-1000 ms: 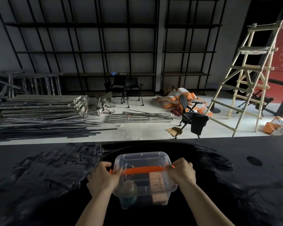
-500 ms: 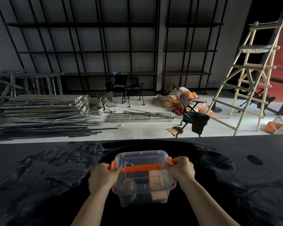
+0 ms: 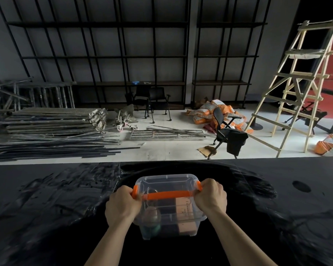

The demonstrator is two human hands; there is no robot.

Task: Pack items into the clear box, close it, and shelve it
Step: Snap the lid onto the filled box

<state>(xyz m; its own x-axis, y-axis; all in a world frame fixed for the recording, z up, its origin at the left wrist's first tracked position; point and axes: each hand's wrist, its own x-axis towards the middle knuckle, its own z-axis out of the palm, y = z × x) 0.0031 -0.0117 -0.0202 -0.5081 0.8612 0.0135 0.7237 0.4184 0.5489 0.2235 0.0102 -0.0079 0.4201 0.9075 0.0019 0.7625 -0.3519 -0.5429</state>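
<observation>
The clear box point(image 3: 167, 215) with its transparent lid on stands on the black table point(image 3: 46, 208), straight in front of me. An orange handle point(image 3: 166, 194) lies across the lid, with orange latches at both ends. My left hand point(image 3: 121, 205) grips the box's left side at the latch. On the opposite side my right hand point(image 3: 210, 196) clasps the right latch. Through the walls I see a brown carton point(image 3: 185, 214), a dark item in the middle and a rounded greenish item point(image 3: 152, 221) at the left.
Beyond the table's far edge lies a pale floor with stacked metal bars point(image 3: 52, 127), two office chairs point(image 3: 156, 100), a tipped chair point(image 3: 227, 135), orange sacks point(image 3: 206, 112) and a wooden ladder point(image 3: 304, 79). Tall black shelving point(image 3: 123, 56) lines the back wall.
The orange latches at both ends have come into view beside my fingers, and my hands have shifted slightly on the box's sides. The box stays in the same spot.
</observation>
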